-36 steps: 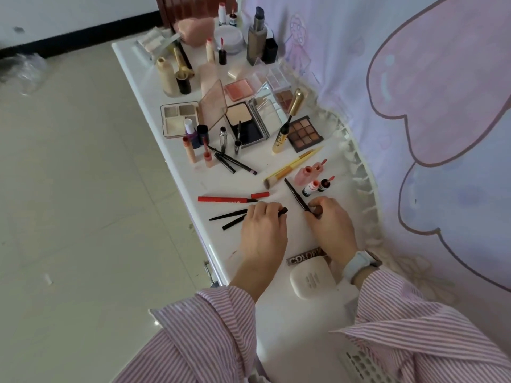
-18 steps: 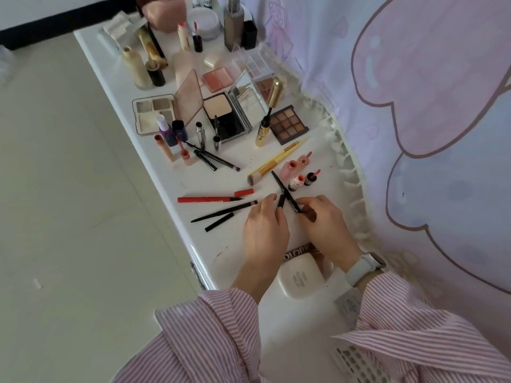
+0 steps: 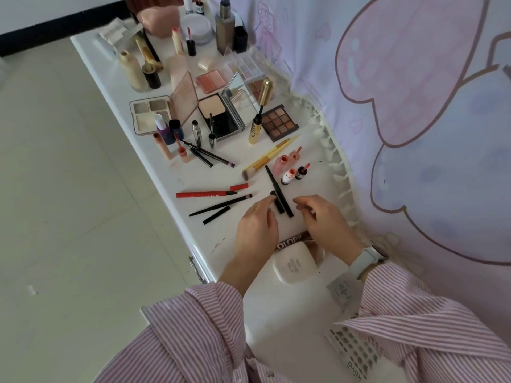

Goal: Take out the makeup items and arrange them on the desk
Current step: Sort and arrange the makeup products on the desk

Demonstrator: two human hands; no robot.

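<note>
On the white desk a long black pencil lies at a slant with its short black cap beside it. My left hand touches the cap with its fingertips. My right hand hovers just right of the pencil, fingers loosely curled and holding nothing. To the left lie a red liner with its red cap off, a thin black pencil and its cap.
A yellow brush and small red bottles lie just beyond the hands. Farther back are a brown palette, a gold mascara, open compacts and upright bottles. A white compact sits by my wrists. A pink-and-lilac curtain hangs right.
The black pencil and its cap, held between my hands a second ago, now lie side by side on the desk. My right hand has let go and drawn back a little.
</note>
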